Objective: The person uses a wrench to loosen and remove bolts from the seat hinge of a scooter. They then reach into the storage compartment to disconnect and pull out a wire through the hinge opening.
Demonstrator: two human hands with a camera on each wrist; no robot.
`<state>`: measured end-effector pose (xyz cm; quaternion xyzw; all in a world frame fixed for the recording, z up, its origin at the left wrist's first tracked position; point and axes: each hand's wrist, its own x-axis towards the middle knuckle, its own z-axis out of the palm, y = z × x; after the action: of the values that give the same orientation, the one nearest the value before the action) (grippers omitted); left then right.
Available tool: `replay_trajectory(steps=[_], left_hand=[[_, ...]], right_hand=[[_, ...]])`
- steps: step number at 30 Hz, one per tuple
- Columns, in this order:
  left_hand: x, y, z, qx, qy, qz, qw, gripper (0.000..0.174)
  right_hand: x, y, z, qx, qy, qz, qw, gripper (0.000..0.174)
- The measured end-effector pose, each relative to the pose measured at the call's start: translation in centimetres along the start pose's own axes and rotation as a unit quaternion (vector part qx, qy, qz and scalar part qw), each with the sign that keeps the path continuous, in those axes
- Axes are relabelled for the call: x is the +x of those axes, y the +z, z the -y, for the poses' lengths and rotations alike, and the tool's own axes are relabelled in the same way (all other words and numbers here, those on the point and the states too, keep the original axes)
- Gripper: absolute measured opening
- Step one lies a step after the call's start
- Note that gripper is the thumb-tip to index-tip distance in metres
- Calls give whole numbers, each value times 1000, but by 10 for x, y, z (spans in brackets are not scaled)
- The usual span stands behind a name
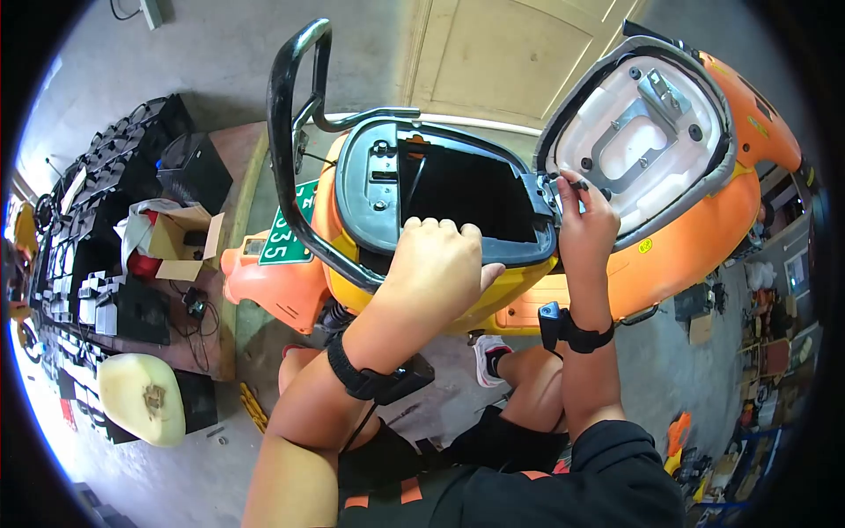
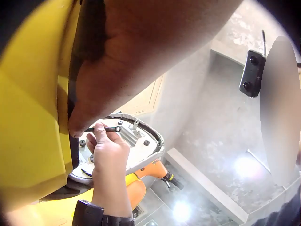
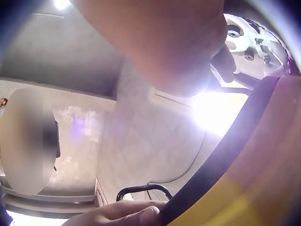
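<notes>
An orange-and-yellow scooter (image 1: pixel 678 264) stands with its seat (image 1: pixel 563 97) tipped up, pale underside showing. Over the near rim (image 1: pixel 519 261) of its black storage compartment lies my left hand (image 1: pixel 440 268); the fingers bend over the edge and the thumb points right along the outside. At the seat hinge (image 1: pixel 539 195), my right hand (image 1: pixel 588 220) pinches a short dark rod between thumb and fingers. In the left wrist view that rod (image 2: pixel 112 129) has a round, hollow-looking end. The right wrist view shows the left thumb (image 3: pixel 149 215) against the rim, while the right fingertips are partly hidden.
A black tubular rack (image 1: pixel 283 123) rises at the scooter's rear above a green plate (image 1: pixel 286 233). Further left are black battery-like boxes (image 1: pixel 132 304), an open carton (image 1: pixel 187 238) and a cream pad (image 1: pixel 132 396). Yellow-handled pliers (image 1: pixel 253 407) lie on the floor.
</notes>
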<state>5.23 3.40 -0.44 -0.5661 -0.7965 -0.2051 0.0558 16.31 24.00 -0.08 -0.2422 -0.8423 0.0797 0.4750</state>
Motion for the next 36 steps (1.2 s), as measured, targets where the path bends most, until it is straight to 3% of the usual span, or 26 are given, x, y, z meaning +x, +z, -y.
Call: replay_trajectory(steps=[14, 20, 22, 24, 30, 32, 33, 34, 36], left_hand=[[0, -5, -2, 6, 12, 10, 1000, 49], [5, -16, -11, -3, -22, 48, 999, 49], [5, -18, -14, -47, -11, 6, 999, 45], [9, -18, -13, -156, -34, -16, 987, 43], [58, -26, -34, 2, 46, -85, 995, 41], [85, -8, -19, 17, 74, -19, 997, 40], [107, -5, -11, -32, 45, 100, 993, 38], [118, -5, -15, -68, 17, 154, 986, 31], [131, -7, -20, -5, -10, 231, 973, 25]], right_hand=[[-24, 12, 4, -14, -66, 71, 995, 24], [-18, 16, 6, 11, -37, 22, 999, 25], [-15, 14, 5, 11, -36, 80, 996, 25], [-19, 20, 5, 21, -52, 64, 996, 26], [-14, 22, 5, 57, -19, 33, 998, 24], [-14, 21, 6, 62, -3, 20, 998, 22], [-14, 21, 6, 68, -1, 17, 998, 22], [-14, 23, 5, 72, 11, 34, 997, 20], [-14, 29, 1, 79, 29, 43, 995, 18]])
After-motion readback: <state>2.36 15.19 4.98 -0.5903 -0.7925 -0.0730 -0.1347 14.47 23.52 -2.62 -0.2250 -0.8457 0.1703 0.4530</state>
